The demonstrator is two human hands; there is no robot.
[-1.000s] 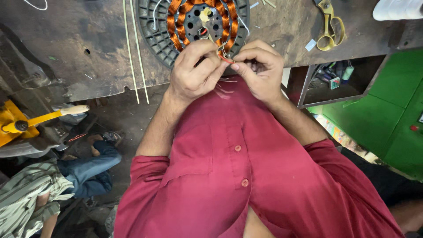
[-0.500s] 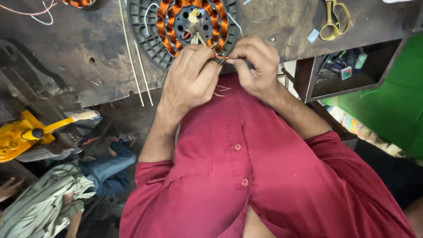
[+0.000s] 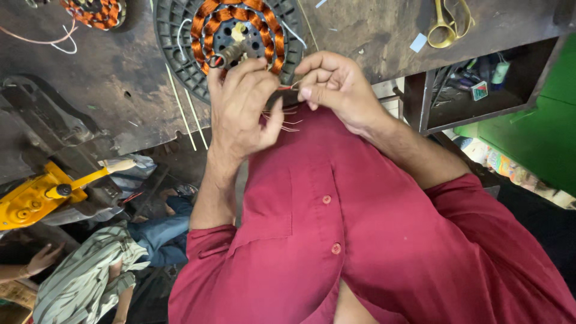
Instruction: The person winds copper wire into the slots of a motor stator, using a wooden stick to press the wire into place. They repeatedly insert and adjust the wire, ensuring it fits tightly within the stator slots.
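**Thin wire ends at risk while pinched**

Dark, scuffed bench [image 3: 90,90] carries a round motor stator [image 3: 240,30] wound with copper coils. Fine copper wire ends [image 3: 282,117] hang between both hands at the bench edge. Left hand [image 3: 243,108] curls, fingers pressed on the strands; right hand [image 3: 336,90] pinches them. Risk: a hard tug or sharp bend could snap a strand, or strands could slip from the pinch. Scissors [image 3: 447,24] lie well apart.

Yellow-handled scissors [image 3: 447,27] lie near the far right edge of the dark workbench [image 3: 90,90]. A second copper-wound coil [image 3: 96,12] sits at its far left corner, with thin pale sticks [image 3: 186,114] near the front edge. A yellow tool [image 3: 36,195] rests below the bench's left side.
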